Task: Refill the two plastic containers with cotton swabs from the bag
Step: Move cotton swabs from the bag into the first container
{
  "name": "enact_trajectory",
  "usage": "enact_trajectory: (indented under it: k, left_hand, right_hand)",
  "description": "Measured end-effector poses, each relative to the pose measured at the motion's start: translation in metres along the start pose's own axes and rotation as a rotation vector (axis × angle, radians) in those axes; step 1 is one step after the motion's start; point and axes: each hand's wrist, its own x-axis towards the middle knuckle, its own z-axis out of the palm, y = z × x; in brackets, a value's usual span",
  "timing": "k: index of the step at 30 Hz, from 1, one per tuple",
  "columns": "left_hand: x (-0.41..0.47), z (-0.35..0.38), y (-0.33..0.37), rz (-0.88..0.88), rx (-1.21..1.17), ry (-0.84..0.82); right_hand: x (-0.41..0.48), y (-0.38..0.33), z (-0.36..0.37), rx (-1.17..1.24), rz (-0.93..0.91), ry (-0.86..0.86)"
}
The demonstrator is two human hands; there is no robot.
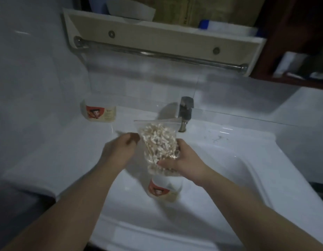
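My right hand [182,161] grips the bag [157,147] over the container [164,190]; my left hand [119,151] curls beside it, hold unclear. A careless tilt can drop swabs [155,133] into the sink [238,169].

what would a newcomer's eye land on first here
A clear bag of cotton swabs is held up mid-frame over the white sink, the right hand gripping its lower part, the left hand at its left edge. A red-labelled container shows just below the bag, and a second container stands back left by the wall.
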Motion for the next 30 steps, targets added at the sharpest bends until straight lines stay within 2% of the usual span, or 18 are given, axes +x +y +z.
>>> enact_trajectory:
  k: [2, 3, 5, 9, 11, 16, 20, 23, 26, 30]
  left_hand:
    - [-0.006, 0.003, 0.016, -0.200, -0.606, -0.149]
    - [-0.008, 0.003, 0.023, -0.234, -0.790, -0.226]
    - [-0.014, 0.004, 0.041, -0.223, -0.905, -0.322]
    - [-0.023, 0.011, 0.078, -0.143, -0.827, -0.355]
    - [-0.027, 0.023, 0.091, -0.076, -0.693, -0.380]
    - [-0.026, 0.055, 0.100, 0.012, -0.408, -0.355]
    - [-0.026, 0.072, 0.094, 0.077, -0.269, -0.441]
    - [-0.031, 0.086, 0.085, 0.153, -0.149, -0.535]
    - [-0.032, 0.096, 0.077, 0.243, -0.062, -0.557]
    - [-0.027, 0.095, 0.073, 0.194, -0.097, -0.614]
  right_hand:
    - [-0.009, 0.005, -0.017, -0.035, 0.006, -0.001]
    - [-0.010, 0.007, -0.026, -0.034, 0.009, -0.008]
    - [-0.015, 0.013, -0.046, 0.014, 0.024, -0.037]
    - [-0.019, 0.038, -0.070, 0.060, 0.026, -0.057]
    - [-0.019, 0.053, -0.076, 0.078, 0.020, -0.088]
    - [-0.013, 0.066, -0.097, -0.041, 0.034, -0.171]
    - [-0.010, 0.071, -0.103, -0.211, 0.087, -0.249]
    - [-0.005, 0.080, -0.105, -0.376, 0.107, -0.231]
    - [-0.002, 0.085, -0.104, -0.477, 0.118, -0.226]
    - [0.003, 0.082, -0.106, -0.609, 0.131, -0.096]
